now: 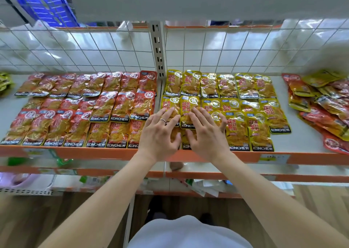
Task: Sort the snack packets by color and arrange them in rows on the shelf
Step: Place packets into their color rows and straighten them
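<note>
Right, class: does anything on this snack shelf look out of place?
Yes: at the right end of the shelf, a mixed pile of red and yellow packets lies askew, unsorted, unlike the neat red rows and yellow rows.

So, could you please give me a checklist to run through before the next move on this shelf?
1. Hands free: ok; left hand and right hand lie flat on the yellow rows, holding nothing.
2. All red rows one color: ok.
3. All yellow rows one color: ok; under the hands, cannot tell.
4. The mixed pile sorted: not ok; red and yellow packets lie jumbled at right.
5. Room on the shelf beside the yellow rows: ok.
</note>
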Demonstrator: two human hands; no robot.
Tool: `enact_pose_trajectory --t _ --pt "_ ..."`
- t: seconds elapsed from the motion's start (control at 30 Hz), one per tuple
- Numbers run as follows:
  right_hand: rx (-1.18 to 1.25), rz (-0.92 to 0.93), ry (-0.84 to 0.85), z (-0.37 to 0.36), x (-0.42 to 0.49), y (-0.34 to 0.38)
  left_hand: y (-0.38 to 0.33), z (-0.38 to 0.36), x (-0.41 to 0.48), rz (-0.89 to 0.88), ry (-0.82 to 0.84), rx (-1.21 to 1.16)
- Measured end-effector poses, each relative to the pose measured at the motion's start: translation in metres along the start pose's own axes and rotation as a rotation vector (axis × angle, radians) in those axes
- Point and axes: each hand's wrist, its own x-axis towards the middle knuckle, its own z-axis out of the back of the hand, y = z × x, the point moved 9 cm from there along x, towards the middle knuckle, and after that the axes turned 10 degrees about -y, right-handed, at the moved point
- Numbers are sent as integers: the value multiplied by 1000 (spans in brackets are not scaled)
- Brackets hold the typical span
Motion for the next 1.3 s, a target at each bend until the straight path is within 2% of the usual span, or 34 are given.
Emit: enact_pose_trajectory --t 0.8,1.3 --pt "131 -44 109 -6 0 -1 -2 -3 3 24 38 30" --pt "55 -46 167 -6 -1 -1 0 -7 2 25 71 6"
